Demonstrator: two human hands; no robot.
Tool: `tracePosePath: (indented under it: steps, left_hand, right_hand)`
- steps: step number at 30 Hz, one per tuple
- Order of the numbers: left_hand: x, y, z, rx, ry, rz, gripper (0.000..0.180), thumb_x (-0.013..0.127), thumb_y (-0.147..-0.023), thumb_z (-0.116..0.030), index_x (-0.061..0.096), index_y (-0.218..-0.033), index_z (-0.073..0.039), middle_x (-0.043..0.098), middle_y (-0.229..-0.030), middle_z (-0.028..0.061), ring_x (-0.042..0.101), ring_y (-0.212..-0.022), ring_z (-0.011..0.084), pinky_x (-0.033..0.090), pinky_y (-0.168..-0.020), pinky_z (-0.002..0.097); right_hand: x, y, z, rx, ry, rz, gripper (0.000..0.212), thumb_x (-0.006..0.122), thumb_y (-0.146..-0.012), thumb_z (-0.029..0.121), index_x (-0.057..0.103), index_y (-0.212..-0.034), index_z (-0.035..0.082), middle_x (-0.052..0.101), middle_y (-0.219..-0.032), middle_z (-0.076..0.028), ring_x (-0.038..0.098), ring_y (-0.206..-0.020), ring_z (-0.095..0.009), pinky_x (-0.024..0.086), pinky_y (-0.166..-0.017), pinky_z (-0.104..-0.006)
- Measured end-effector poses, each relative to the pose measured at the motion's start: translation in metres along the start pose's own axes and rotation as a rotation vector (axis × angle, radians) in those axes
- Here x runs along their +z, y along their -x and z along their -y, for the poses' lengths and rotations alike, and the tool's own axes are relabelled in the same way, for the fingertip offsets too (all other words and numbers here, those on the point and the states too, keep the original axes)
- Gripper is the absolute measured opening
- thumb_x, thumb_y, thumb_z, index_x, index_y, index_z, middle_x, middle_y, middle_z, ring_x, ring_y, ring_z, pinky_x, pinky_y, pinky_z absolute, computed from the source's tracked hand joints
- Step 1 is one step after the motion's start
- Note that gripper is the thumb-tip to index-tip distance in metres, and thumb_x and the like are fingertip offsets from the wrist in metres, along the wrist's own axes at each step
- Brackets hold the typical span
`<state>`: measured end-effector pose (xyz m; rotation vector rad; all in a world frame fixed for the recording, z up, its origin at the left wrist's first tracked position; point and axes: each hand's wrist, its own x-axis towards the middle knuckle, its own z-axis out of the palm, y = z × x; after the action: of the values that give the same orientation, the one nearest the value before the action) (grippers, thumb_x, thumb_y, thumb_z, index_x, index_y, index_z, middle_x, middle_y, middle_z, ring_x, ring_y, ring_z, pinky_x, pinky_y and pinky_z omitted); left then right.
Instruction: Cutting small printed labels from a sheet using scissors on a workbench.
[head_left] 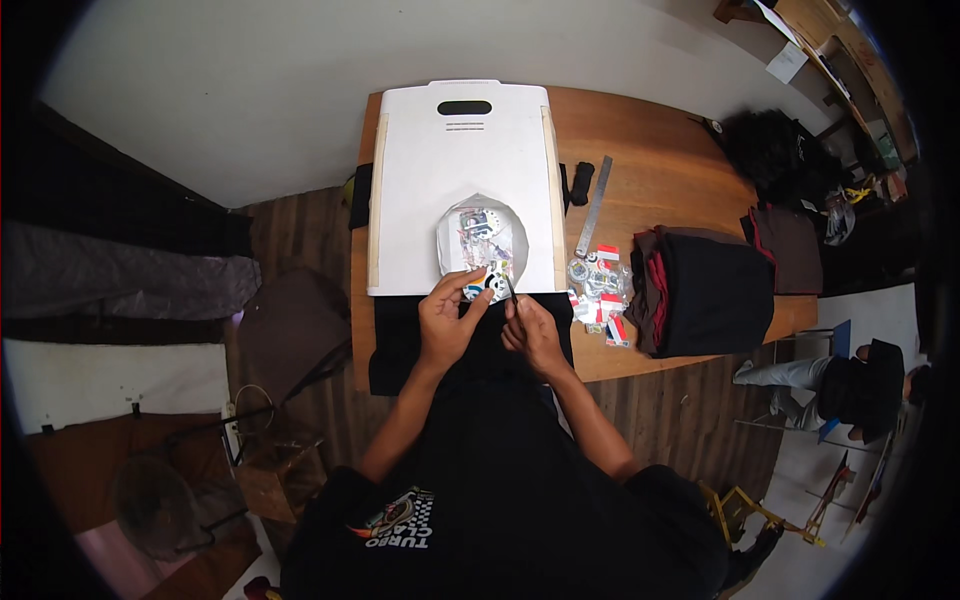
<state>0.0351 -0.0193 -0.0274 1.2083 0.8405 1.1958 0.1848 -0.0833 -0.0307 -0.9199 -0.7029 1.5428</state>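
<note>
My left hand [446, 325] pinches a small white printed piece [480, 284] with coloured shapes, like a sticker. Close by it, my right hand [533, 335] is closed around a slim dark tool [511, 289], its tip up against the piece's right edge; the tool's kind is too small to make out. Both hands are at the front of a white board [460, 165] with a slot handle at its far end. Several printed stickers [480, 225] lie inside a round, pale hollow [522, 245] in the board's near part. My hands partly cover its front.
On the wooden table [650, 130], right of the board, are a black bundle [581, 184], a metal ruler [595, 205], a pile of small printed pieces [605, 290] and folded dark clothes [715, 290]. Black cloth [395, 345] hangs at the front edge. A person [865, 390] sits far right.
</note>
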Motion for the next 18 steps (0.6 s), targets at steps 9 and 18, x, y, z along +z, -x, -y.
tracePosePath:
  steps: [9,18]
  left_hand:
    - [-0.0003,0.002,-0.0059,-0.071,0.06,-0.006,0.03,0.065,-0.094,0.006,0.063,-0.124,0.01,0.069,-0.116,0.0166,0.066,-0.104,0.0147,0.052,-0.092,0.0264]
    - [0.0001,0.0025,-0.0037,-0.088,0.083,0.001,0.034,0.066,-0.094,0.006,0.061,-0.128,0.01,0.067,-0.119,0.0156,0.063,-0.108,0.015,0.05,-0.095,0.0269]
  right_hand:
    - [-0.0042,0.0008,-0.0082,0.045,-0.018,-0.019,0.036,0.036,-0.111,0.037,0.049,-0.096,0.007,0.028,-0.057,0.006,0.024,-0.045,-0.005,0.024,-0.047,-0.0247]
    - [-0.0049,0.0007,-0.0104,0.029,-0.027,0.006,0.036,0.036,-0.111,0.038,0.048,-0.096,0.007,0.028,-0.056,0.006,0.023,-0.044,-0.005,0.024,-0.047,-0.0239]
